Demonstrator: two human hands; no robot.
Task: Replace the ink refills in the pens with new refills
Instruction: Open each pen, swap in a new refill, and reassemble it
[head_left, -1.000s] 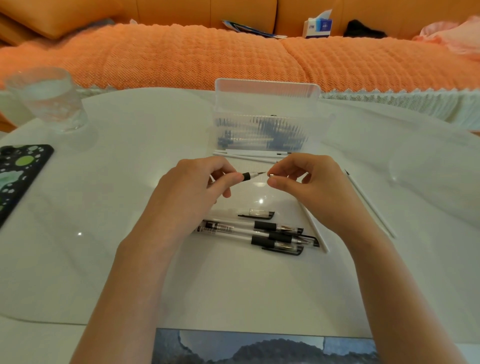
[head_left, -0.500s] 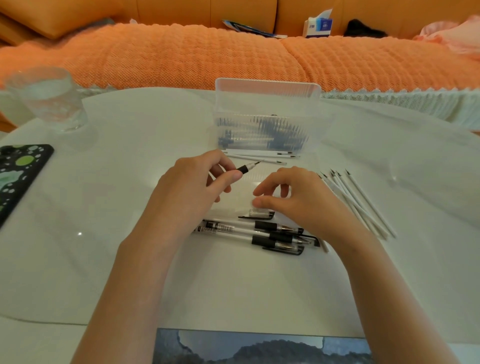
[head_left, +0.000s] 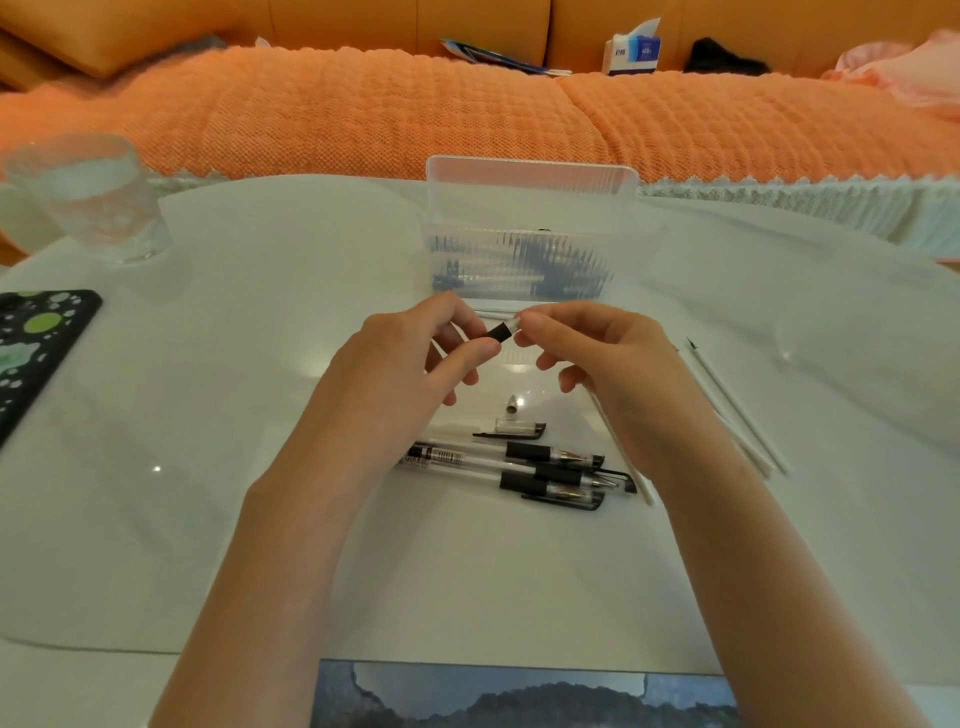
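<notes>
Mid-frame, above surface (head_left: 260, 415): my left fingers (head_left: 467, 354) grip pen barrel (head_left: 497, 331) at black sleeve; right fingers (head_left: 536, 327), back up from surface, pinch its front end. Unscrewed tip (head_left: 511, 404) now lies just above cap (head_left: 517, 429). Front seems open, so old refill can come out; new refills (head_left: 737, 410) wait at right.

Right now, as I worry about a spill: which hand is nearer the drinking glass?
Left. The glass stands far-left of the left hand, well apart; the right hand is even farther right, beyond the left hand. Both pinch one pen.
</notes>
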